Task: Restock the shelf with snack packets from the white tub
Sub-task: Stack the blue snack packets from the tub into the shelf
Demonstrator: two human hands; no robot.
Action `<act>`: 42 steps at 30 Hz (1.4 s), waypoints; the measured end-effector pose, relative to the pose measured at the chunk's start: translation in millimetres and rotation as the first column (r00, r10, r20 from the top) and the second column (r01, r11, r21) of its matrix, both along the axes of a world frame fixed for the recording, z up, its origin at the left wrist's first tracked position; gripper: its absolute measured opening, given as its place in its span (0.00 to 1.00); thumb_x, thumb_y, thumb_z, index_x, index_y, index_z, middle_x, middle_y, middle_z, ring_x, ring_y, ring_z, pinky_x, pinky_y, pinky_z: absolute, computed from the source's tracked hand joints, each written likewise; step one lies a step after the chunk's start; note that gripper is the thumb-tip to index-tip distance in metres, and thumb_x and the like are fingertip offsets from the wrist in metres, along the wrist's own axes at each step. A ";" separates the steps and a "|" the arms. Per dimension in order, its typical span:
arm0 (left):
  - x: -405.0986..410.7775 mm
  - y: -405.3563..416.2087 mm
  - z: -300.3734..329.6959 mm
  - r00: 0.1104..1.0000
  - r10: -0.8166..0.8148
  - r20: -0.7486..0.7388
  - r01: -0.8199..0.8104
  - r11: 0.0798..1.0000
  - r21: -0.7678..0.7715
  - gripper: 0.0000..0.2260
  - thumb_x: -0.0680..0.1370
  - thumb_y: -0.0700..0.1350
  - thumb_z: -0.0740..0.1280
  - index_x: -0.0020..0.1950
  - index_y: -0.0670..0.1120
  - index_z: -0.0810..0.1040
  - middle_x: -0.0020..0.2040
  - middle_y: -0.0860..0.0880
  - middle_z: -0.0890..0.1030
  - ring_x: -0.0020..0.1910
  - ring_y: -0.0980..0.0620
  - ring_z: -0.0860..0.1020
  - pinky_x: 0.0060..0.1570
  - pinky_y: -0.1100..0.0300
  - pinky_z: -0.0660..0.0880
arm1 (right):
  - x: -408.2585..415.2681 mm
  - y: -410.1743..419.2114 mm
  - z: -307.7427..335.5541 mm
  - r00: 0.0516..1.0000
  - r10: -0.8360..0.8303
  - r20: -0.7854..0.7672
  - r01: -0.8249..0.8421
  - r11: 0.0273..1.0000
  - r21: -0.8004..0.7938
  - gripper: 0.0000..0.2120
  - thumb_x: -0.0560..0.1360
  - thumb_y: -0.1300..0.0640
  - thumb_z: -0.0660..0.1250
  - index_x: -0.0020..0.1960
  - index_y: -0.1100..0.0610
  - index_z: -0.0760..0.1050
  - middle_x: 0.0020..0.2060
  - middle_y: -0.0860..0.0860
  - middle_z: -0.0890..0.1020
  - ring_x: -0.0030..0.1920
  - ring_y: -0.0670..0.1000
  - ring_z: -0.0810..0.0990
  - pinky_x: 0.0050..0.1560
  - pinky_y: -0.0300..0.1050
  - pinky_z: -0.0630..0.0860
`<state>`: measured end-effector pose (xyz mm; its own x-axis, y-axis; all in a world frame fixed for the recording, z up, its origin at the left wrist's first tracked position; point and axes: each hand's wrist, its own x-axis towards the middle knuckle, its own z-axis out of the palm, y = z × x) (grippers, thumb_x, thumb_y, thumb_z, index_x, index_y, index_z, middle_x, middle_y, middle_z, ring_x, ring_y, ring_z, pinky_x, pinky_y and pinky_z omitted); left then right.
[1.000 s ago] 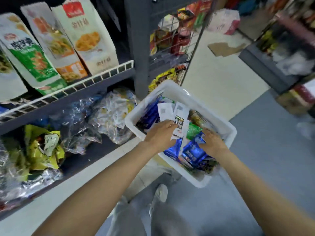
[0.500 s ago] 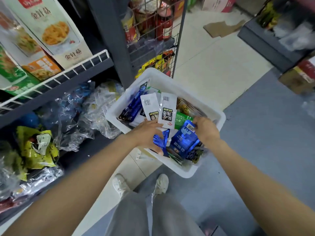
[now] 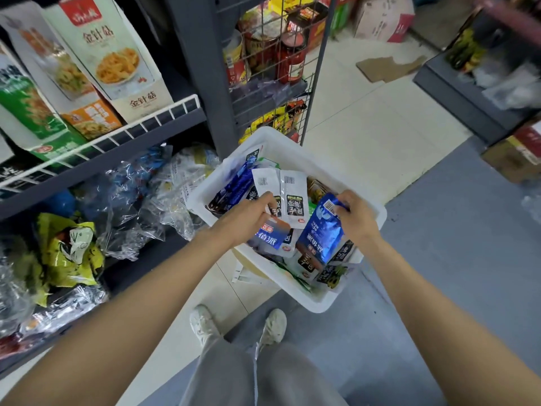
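In the head view, the left hand is pinching two white packets upright, gathering a bunch; the right hand is gripping a blue packet over the white tub, beside the shelf.

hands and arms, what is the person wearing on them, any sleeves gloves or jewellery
Nothing shows on them. The left hand and right hand are bare, with no gloves, rings, watch or bands in view. Both forearms are bare too, with no sleeve visible up to the picture's lower edge. Further down, the person wears grey trousers and white shoes.
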<state>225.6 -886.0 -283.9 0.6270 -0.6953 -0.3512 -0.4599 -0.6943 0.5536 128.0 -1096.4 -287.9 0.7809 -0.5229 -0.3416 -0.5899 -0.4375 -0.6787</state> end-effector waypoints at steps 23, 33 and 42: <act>9.1 -3.0 40.7 0.869 0.260 -0.422 -0.391 0.883 -0.260 0.06 0.78 0.41 0.66 0.51 0.42 0.80 0.46 0.47 0.81 0.43 0.54 0.77 0.47 0.60 0.74 | -0.2 15.6 40.1 0.913 0.407 0.038 -0.391 0.895 -0.214 0.39 0.69 0.68 0.69 0.74 0.52 0.56 0.70 0.55 0.61 0.70 0.54 0.61 0.63 0.41 0.62; 25.3 49.7 109.6 0.703 0.419 -0.574 -0.693 0.586 -0.420 0.04 0.77 0.40 0.65 0.48 0.45 0.81 0.42 0.47 0.82 0.42 0.52 0.79 0.48 0.60 0.76 | 37.7 87.8 94.0 0.791 0.498 0.355 -0.453 0.867 -0.209 0.11 0.78 0.58 0.63 0.59 0.57 0.77 0.52 0.52 0.83 0.52 0.51 0.80 0.45 0.37 0.72; 42.3 202.1 194.9 0.806 0.589 0.057 -0.536 0.768 -0.351 0.06 0.73 0.46 0.72 0.49 0.48 0.83 0.42 0.56 0.80 0.35 0.67 0.76 0.35 0.69 0.71 | 117.1 208.0 154.0 0.649 0.610 0.455 -0.565 0.787 -0.249 0.05 0.74 0.57 0.69 0.40 0.58 0.79 0.32 0.50 0.80 0.32 0.45 0.74 0.36 0.40 0.69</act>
